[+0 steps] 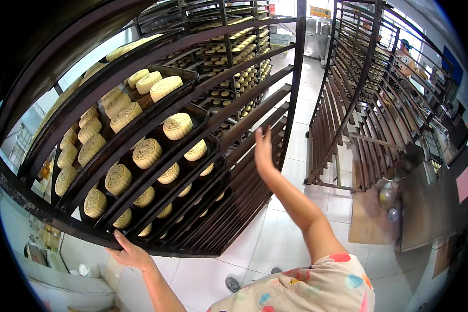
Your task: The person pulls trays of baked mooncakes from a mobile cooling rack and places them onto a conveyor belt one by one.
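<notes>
Floor: pale square tiles (268,249), shiny, running from the lower middle of the frame up to the top centre.
Mat: brown, flat on the tiles (372,221), right of centre.
Room: bright window (408,31) at upper right; steel cabinet (317,39) at top centre; pink sheet (464,184) at the right edge; white bag (88,270) at lower left.
Racks: three stand out. Near rack (297,57), dark and many-railed, fills the left half; back rack (227,47) stands behind it at top centre; right rack (368,67) is at upper right, across the aisle.
Trays: at least three dark ones in the near rack, the top tray (194,78) at upper left.
Cakes: round, pale, pattern-stamped (146,153); about twelve on the top tray, four along the front of the next, four more on the third; lower ones too hidden to count.
Hands: two. Left hand (131,252), lower left, thumb against the near rack's bottom bar; cannot tell whether its fingers close round it. Right hand (263,153), centre, open, fingers extended by the rails; contact unclear.
Shoes: two, grey (233,284), bottom centre.
Co-worker: one, upper right (404,57), dark cap.
</notes>
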Demonstrator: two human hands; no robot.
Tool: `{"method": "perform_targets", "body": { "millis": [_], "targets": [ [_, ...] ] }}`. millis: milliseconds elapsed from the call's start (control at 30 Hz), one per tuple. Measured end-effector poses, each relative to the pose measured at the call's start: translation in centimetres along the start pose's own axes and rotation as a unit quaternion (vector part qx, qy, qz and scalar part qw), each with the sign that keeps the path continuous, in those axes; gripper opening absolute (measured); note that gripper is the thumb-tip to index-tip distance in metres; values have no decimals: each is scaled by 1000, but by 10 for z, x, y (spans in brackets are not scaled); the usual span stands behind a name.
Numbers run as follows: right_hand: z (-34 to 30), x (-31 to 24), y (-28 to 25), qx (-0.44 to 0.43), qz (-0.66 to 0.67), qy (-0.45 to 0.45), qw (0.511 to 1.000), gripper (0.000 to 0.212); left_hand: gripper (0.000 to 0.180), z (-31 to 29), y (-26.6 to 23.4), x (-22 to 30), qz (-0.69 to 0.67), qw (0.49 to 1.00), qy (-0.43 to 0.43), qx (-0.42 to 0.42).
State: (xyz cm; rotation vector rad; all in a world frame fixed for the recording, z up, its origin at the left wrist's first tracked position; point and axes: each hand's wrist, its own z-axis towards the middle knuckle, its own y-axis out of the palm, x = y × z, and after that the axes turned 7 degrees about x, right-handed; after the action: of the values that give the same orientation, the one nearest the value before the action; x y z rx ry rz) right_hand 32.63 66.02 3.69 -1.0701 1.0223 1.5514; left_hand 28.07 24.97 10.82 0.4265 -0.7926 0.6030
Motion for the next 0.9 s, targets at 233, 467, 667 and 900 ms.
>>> {"method": "perform_targets", "body": {
  "millis": [233,467,667,900],
  "targets": [
    [-44,-61,63,43,102,67,992,75,46,-12,-10,-1,5,998,46,-49],
    [-37,-49,71,63,53,40,996,73,47,-17,-13,-9,17,997,35,-60],
    [-40,-56,74,-1,19,68,998,74,45,-17,-17,-12,15,998,40,-52],
    [-20,-52,76,-22,-72,95,993,72,45,-20,-14,-9,16,997,21,-74]
  ]
}}
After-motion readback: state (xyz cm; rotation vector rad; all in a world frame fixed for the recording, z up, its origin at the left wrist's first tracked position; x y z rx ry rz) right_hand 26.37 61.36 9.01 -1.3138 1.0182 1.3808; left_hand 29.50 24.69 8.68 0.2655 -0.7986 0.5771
